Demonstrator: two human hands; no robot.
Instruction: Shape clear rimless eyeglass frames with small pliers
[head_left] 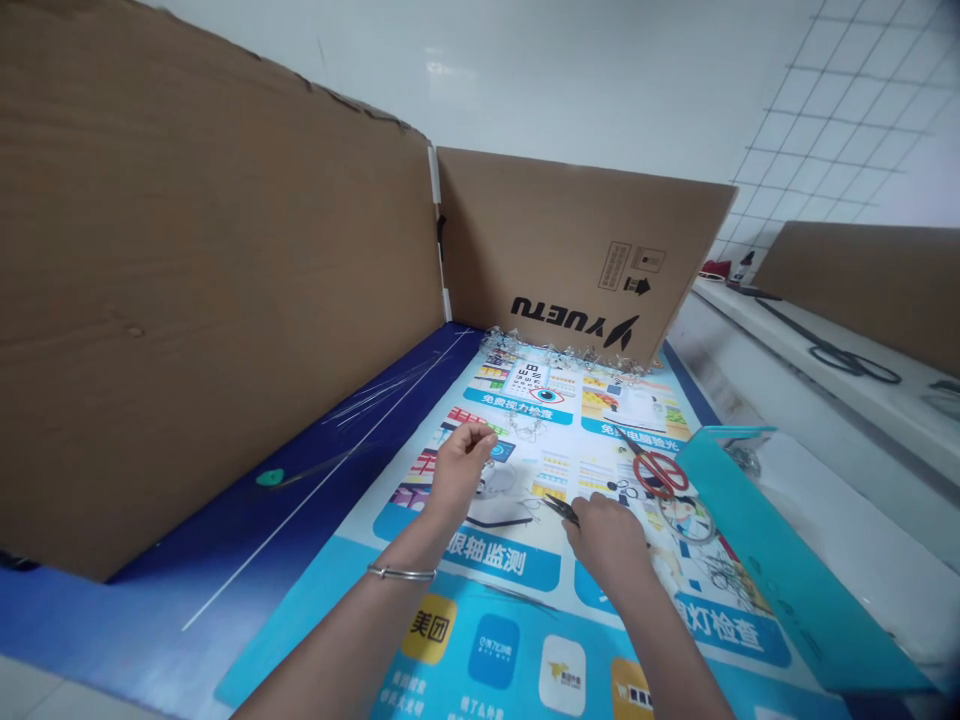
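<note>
My left hand (466,462), with a silver bangle (401,573) at the wrist, is closed in a pinch above the printed poster; what lies between the fingertips is too small to make out. To its right, my right hand (606,535) is wrapped round small dark pliers (561,508), whose tip points left towards a thin wire (517,520) over the poster. The two hands are apart. Red-handled scissors (660,474) lie beyond my right hand. Clear, wiry pieces (562,355) are lined up along the poster's far end.
Cardboard panels stand at the left (225,270) and at the back (570,240). A turquoise-edged box (787,560) is at the right, beside tangled wire pieces (731,580). On the blue surface at left lies a green-ended tool (271,478). Black scissors (832,350) rest on the ledge.
</note>
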